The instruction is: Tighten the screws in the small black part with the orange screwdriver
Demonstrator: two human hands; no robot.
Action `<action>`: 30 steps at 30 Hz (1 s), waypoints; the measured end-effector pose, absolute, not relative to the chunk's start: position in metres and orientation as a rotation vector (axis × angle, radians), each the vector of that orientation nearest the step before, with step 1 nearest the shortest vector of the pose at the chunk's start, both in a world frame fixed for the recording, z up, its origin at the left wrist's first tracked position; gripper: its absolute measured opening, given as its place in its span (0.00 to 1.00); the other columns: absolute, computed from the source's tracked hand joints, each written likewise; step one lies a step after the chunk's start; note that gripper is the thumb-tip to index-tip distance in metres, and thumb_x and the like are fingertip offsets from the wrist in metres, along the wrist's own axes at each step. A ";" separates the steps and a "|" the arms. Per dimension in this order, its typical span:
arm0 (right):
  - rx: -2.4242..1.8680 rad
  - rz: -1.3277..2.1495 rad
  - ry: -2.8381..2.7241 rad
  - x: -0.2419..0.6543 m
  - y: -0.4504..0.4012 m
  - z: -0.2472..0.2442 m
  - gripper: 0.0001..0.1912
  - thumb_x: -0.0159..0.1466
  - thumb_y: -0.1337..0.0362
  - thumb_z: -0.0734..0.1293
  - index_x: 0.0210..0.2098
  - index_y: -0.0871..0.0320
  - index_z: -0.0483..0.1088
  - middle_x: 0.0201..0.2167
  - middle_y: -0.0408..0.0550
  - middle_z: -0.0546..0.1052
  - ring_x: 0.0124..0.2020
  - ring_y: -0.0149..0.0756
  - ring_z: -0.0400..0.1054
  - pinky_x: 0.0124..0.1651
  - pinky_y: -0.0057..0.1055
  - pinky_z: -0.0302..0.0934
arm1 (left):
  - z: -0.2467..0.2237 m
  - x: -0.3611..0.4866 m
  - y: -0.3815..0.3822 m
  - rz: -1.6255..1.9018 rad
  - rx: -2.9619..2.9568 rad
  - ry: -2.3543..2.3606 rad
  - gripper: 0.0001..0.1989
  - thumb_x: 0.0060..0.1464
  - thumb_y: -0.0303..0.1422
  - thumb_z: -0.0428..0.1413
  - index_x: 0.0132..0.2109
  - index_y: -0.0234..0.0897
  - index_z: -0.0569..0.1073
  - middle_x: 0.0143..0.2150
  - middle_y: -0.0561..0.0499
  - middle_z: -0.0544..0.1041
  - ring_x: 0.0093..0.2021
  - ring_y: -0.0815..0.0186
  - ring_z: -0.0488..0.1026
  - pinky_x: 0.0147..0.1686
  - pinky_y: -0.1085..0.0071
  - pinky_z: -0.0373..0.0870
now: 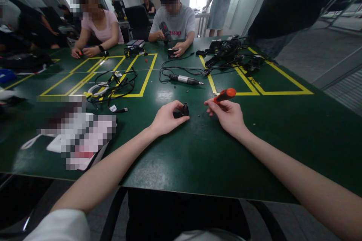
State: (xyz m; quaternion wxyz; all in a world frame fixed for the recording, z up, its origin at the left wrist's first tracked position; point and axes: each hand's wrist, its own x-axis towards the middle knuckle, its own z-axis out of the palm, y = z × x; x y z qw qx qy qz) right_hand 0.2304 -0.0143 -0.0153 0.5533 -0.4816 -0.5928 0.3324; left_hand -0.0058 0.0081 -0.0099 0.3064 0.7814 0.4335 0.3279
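Observation:
My left hand rests on the green table, with its thumb and fingers closed around a small black part. A short metal cylinder stands up from the top of that part. To the right, my right hand grips a screwdriver with an orange-red and black handle, its butt tilted up and away; I cannot make out the tip. Between both hands a tiny screw-like piece lies on the table. Beyond them is a black and silver electric screwdriver with a cord.
Black cables are coiled at left, near a pixelated stack of phone-like items. A cable heap lies at the far right on yellow tape outlines. Across the table a co-worker holds a power screwdriver; another person sits beside.

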 end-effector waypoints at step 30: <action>-1.192 0.694 -1.544 0.227 -0.017 -0.019 0.19 0.66 0.47 0.70 0.36 0.56 0.81 0.33 0.50 0.84 0.36 0.45 0.80 0.40 0.38 0.73 | -0.009 -0.009 0.011 0.760 2.135 1.034 0.18 0.51 0.36 0.68 0.49 0.36 0.77 0.42 0.49 0.81 0.41 0.64 0.77 0.42 0.68 0.73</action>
